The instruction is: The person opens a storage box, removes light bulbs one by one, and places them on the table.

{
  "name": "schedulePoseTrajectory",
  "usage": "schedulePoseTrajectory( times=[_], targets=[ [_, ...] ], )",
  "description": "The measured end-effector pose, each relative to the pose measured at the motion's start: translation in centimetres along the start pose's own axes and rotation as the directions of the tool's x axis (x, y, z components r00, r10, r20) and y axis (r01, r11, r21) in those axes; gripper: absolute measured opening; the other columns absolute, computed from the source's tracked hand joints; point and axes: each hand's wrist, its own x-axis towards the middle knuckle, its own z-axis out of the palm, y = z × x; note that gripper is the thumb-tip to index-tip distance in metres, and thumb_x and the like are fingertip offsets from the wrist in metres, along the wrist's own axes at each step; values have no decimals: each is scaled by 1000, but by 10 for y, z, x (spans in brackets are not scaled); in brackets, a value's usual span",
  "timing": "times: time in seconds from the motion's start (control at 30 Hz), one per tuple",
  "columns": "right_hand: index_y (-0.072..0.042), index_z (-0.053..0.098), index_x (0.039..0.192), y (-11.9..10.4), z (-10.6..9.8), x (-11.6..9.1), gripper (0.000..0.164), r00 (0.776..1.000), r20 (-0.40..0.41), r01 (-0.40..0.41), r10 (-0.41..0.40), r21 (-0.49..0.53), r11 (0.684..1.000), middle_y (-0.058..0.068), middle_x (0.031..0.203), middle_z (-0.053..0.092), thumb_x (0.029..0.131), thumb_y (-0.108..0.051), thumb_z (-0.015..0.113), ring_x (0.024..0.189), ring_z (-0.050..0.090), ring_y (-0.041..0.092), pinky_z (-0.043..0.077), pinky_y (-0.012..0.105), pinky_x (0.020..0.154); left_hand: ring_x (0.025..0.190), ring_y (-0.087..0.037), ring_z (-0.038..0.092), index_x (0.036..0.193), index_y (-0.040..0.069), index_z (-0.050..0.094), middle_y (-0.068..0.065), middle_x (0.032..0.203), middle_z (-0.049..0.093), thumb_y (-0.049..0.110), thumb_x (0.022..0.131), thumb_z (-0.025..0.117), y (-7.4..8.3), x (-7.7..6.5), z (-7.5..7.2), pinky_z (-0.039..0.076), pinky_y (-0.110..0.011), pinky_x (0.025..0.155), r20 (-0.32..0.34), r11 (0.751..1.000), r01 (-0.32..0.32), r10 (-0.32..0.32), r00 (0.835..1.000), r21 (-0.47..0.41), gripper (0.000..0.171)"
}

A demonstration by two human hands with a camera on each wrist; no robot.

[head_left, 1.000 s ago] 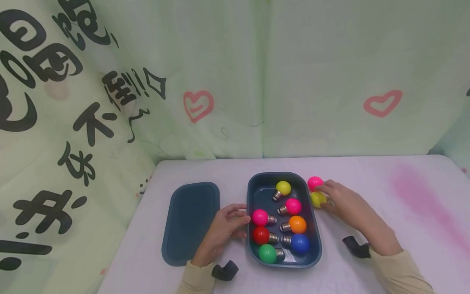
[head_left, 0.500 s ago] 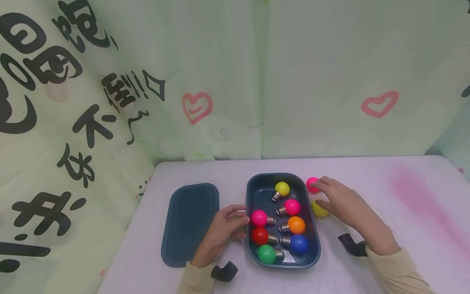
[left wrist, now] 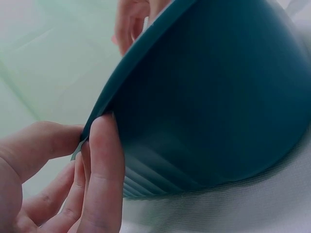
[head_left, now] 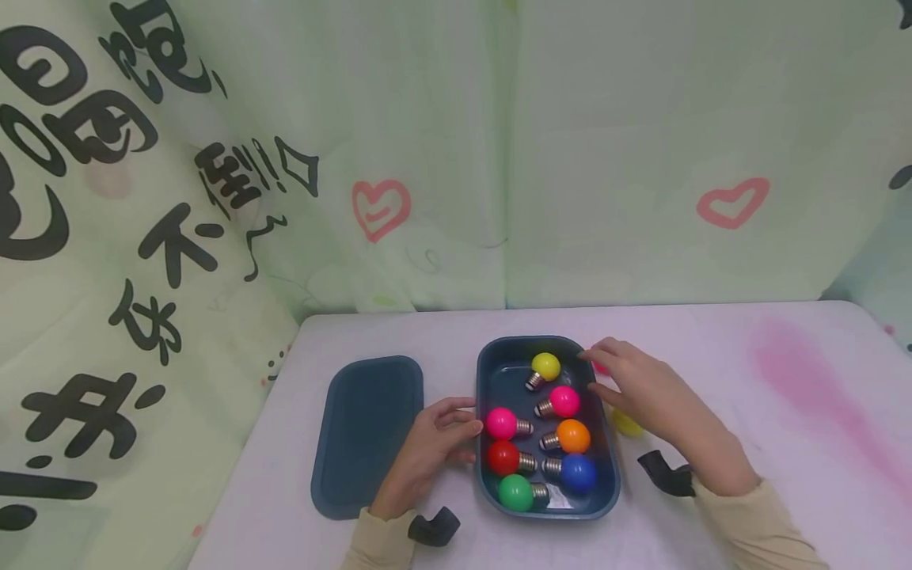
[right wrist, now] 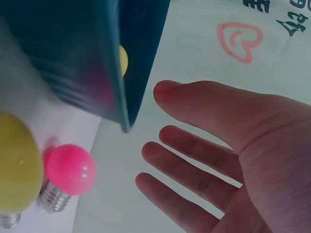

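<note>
The left hand (head_left: pixel 431 451) pinches the left rim of the tray (head_left: pixel 509 380); the right hand (head_left: pixel 641 392) (spread wide) hovers by its right rim, near a yellow bulb (right wrist: pixel 17 165) and, closer to the bench's (head_left: pixel 712 332) far edge, a pink bulb (right wrist: pixel 71 169).

A flat blue lid (head_left: pixel 366 436) lies toward the desk's left edge, its long sides running from the far edge to the near. The pale desk (head_left: pixel 698 324) bears a pink smear (head_left: pixel 798 388), which starts near the far right corner and slants nearer and rightward. Beyond the far edge hangs pale green cloth (head_left: pixel 606 158) with two red hearts (head_left: pixel 378 214); black lettering (head_left: pixel 173 261) stands beyond the left edge.
</note>
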Motion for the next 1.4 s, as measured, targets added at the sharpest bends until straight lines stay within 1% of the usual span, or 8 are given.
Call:
schedulePoseTrajectory(
  times=[0.1, 0.27, 0.47, 0.6, 0.77, 1.1, 1.27, 1.4],
  targets=[
    [-2, 65, 124, -7, -1, 1, 49, 1000, 1, 19, -19, -6, 1000, 19, 118, 63, 80, -14, 83, 110, 62, 37, 57, 50, 87, 94, -18, 66, 132, 7, 59, -13, 115, 68, 20, 89, 75, 0, 0, 0, 61, -32, 71, 1, 1000, 3, -3, 1000, -3, 47],
    [-2, 64, 124, -18, -1, 4, 49, 998, 14, 58, -58, -1, 998, 18, 117, 63, 80, -13, 83, 108, 63, 35, 58, 49, 84, 94, -18, 66, 132, 7, 59, -13, 114, 68, 20, 89, 75, 1, 0, 0, 60, -31, 71, 2, 1000, 3, -3, 1000, -4, 47],
    [-3, 65, 124, -29, 3, 8, 50, 994, 30, 107, -108, 32, 994, 14, 113, 64, 79, -14, 83, 104, 64, 31, 60, 44, 80, 94, -18, 66, 132, 7, 59, -11, 113, 69, 21, 89, 75, 0, 0, 0, 60, -31, 70, -3, 1000, 0, 0, 1000, 10, 48],
    [-5, 66, 123, -36, 8, 11, 48, 989, 41, 141, -143, 49, 989, 13, 115, 65, 80, -18, 83, 105, 65, 30, 60, 41, 81, 94, -18, 66, 132, 7, 59, -11, 113, 68, 21, 89, 75, -2, 1, 0, 60, -31, 70, -3, 1000, 0, 0, 1000, 10, 48],
    [-6, 67, 121, -46, 12, 16, 45, 981, 51, 188, -190, 35, 981, 14, 116, 66, 81, -21, 82, 105, 66, 30, 60, 40, 83, 95, -18, 66, 132, 7, 59, -11, 113, 68, 21, 89, 75, -2, 1, -1, 61, -32, 70, 2, 1000, -6, 6, 1000, 11, 48],
    [-5, 67, 123, -60, 25, 26, 50, 966, 136, 223, -221, 0, 975, 12, 115, 69, 79, -23, 84, 107, 66, 28, 58, 42, 88, 94, -18, 66, 131, 6, 59, -9, 110, 69, 21, 89, 75, 0, -1, -1, 60, -30, 69, 18, 1000, -12, 12, 1000, 5, 48],
    [-5, 67, 122, -65, 28, 29, 49, 956, 150, 252, -251, 9, 968, 11, 113, 69, 79, -22, 84, 106, 67, 28, 59, 40, 86, 92, -18, 66, 131, 5, 59, -10, 110, 69, 20, 89, 75, 0, -1, -1, 60, -30, 68, 25, 1000, -15, 15, 1000, -3, 48],
    [-6, 67, 123, -66, 33, 32, 49, 950, 167, 264, -263, 14, 964, 12, 117, 68, 80, -22, 84, 110, 66, 29, 58, 41, 88, 92, -18, 66, 131, 5, 59, -12, 111, 68, 19, 89, 75, -1, 0, -1, 60, -30, 67, 26, 1000, -14, 14, 1000, -10, 47]
  ],
)
